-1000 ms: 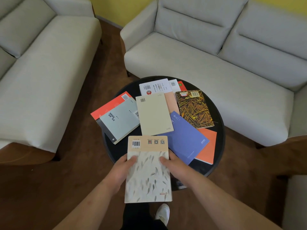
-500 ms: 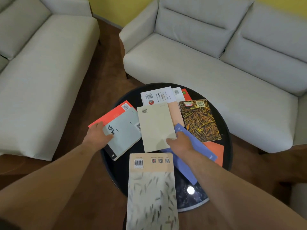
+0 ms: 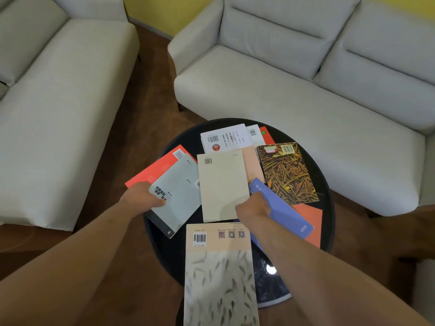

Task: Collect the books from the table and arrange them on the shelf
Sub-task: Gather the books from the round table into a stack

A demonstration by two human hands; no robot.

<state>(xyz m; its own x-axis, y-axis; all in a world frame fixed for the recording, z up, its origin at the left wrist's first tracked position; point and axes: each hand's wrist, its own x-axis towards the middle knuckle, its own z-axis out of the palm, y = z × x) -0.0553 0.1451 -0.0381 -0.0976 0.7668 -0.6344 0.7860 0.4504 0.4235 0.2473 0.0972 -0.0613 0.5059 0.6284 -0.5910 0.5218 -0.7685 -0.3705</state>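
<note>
Both hands left the fish book (image 3: 219, 274); left hand (image 3: 141, 198) clamps the grey book (image 3: 182, 201) (right hand (image 3: 253, 207): grip unclear).

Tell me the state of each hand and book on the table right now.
Left hand, grips the grey-green book by its edge.
Right hand, at the seam of cream book and blue book; grip unclear.
Fish-patterned book, flat, overhanging the near edge of the table.
Wheat-patterned book, flat, untouched.
Red book, flat, partly under the grey-green book.
</note>
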